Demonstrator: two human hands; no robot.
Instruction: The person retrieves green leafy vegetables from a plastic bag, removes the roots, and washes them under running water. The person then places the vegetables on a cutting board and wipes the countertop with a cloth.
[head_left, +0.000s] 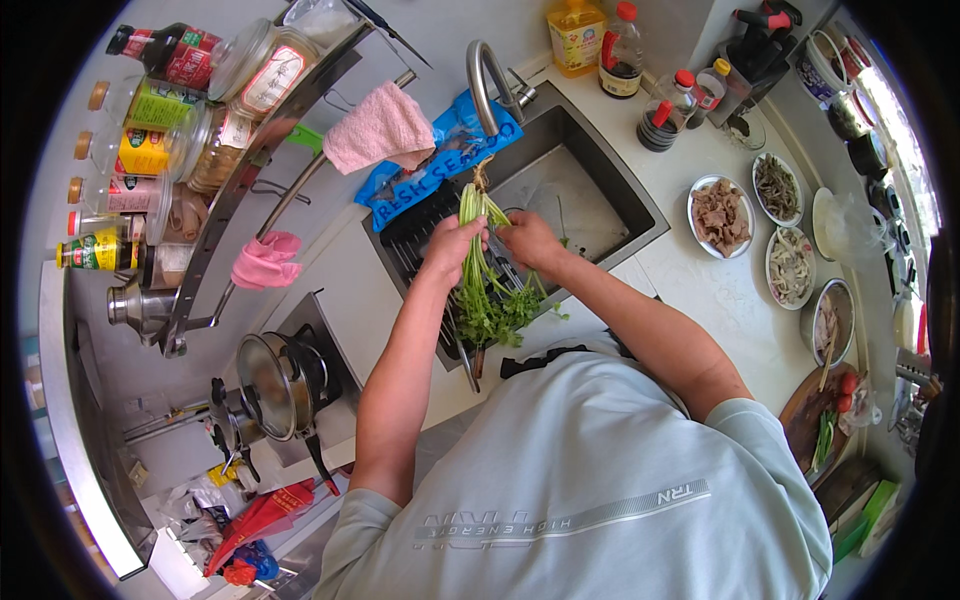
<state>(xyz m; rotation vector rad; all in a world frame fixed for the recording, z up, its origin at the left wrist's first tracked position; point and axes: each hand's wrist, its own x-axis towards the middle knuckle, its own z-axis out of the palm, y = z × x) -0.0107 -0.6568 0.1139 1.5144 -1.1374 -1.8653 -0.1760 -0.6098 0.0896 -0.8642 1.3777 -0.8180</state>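
My left hand (452, 246) grips a bunch of leafy green herb (474, 259), coriander or Chinese celery, around its pale stems. Its brown roots point toward the faucet (487, 82), and the leaves hang toward my body. Close on the right, my right hand (534, 241) pinches a few stems of the same bunch; its fingertips are partly hidden. Both hands are over the dark sink (600, 142), above a black drain rack (409, 240). Loose green sprigs (564, 225) lie in the basin to the right.
A blue printed bag (405, 191) lies along the sink's far left edge. Bottles (666, 112) stand behind the sink. Plates of sliced meat (720, 217) and other cut food (790, 268) sit at right. A lidded pan (274, 382) is on the left stove, below a rail with pink cloths (382, 131).
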